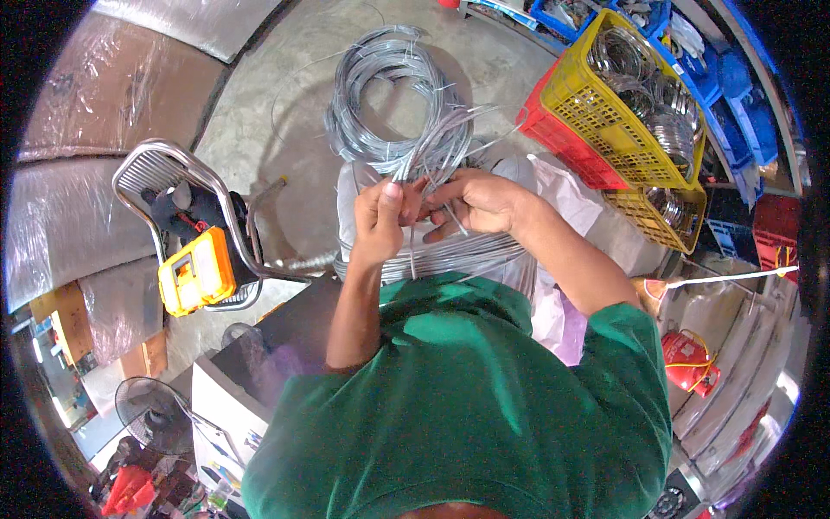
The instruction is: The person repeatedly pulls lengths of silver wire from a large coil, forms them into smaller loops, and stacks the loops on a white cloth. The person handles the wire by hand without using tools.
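We look down on a grey concrete floor [259, 104], where a wire coil [346, 102] lies; from it we place the rest. Left of the coil are film-wrapped boxes [82, 95] and, nearer us, a metal-framed chair [138, 182] bearing a yellow case [197, 272]. To its right stand 2 yellow crates [596, 114] of shiny metal rings [673, 130], with a red crate [566, 130] alongside.

Just on our side of the coil, our left hand [380, 218] is closed, thumb over fingers, on a bundle of strands [438, 143]; our right hand [474, 201] curls its fingers around it too. The strands are thin, silvery grey and loosely gathered, some fanning rightward; whether they join the coil, we cannot tell.
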A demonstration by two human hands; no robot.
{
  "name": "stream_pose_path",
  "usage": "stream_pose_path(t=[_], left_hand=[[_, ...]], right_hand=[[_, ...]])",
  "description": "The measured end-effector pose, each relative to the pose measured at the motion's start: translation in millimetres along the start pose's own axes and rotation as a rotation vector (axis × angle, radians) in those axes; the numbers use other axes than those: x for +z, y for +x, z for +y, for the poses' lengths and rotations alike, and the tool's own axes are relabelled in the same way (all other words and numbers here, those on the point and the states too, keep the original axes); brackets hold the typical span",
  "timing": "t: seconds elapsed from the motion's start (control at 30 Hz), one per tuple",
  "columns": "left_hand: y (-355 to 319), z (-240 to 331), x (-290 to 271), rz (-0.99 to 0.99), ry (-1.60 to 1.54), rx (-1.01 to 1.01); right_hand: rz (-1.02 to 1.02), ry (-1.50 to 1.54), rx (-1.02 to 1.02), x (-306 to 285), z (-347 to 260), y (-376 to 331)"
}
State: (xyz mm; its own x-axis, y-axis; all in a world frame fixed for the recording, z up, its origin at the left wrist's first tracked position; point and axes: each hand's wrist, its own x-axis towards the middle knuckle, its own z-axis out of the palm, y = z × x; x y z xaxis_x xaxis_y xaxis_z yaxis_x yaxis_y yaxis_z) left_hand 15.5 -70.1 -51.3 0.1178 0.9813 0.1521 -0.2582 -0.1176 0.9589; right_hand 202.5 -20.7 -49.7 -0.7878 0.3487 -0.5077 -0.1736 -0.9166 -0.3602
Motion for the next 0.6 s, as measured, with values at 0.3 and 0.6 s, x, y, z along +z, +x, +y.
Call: stream_pose_path(t=[0.3,0.6], left_hand=[[10.1,-11.6,3.4,-0.098,0.530,-0.015],[11.3,-34.5,-1.0,0.200,0.240,0.009]], right_hand=[[-0.015,0.036,-0.075,-20.3,18.4,34.5],[0.277,-0.226,0.067,-4.7,11.4,13.9]])
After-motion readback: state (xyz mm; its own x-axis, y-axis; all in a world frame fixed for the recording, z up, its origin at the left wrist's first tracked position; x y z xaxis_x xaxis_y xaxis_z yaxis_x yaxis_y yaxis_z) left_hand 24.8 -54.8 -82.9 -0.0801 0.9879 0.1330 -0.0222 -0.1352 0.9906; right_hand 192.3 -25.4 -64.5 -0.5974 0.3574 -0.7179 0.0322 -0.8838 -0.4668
